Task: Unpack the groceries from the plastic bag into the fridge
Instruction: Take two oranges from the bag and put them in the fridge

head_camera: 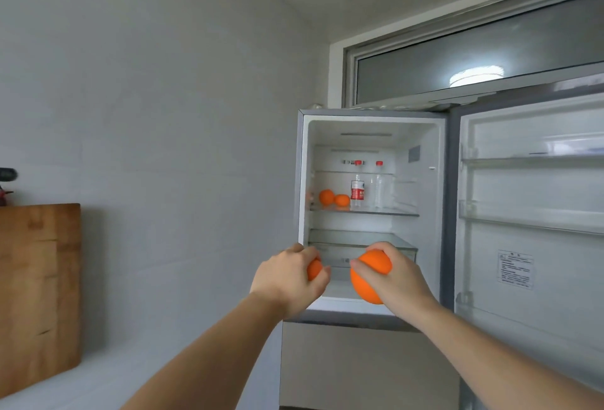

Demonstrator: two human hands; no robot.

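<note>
The fridge stands open ahead of me, its door swung out to the right. My left hand is shut on a small orange, mostly hidden by my fingers. My right hand grips a larger orange. Both hands hover in front of the lower part of the open compartment. On the upper glass shelf lie two oranges at the left and two clear water bottles with red caps beside them. The plastic bag is out of view.
A wooden cutting board leans against the wall at the left on a white counter. A lower glass shelf sits behind my hands. Closed drawer fronts lie below the open compartment. A window sits above the fridge.
</note>
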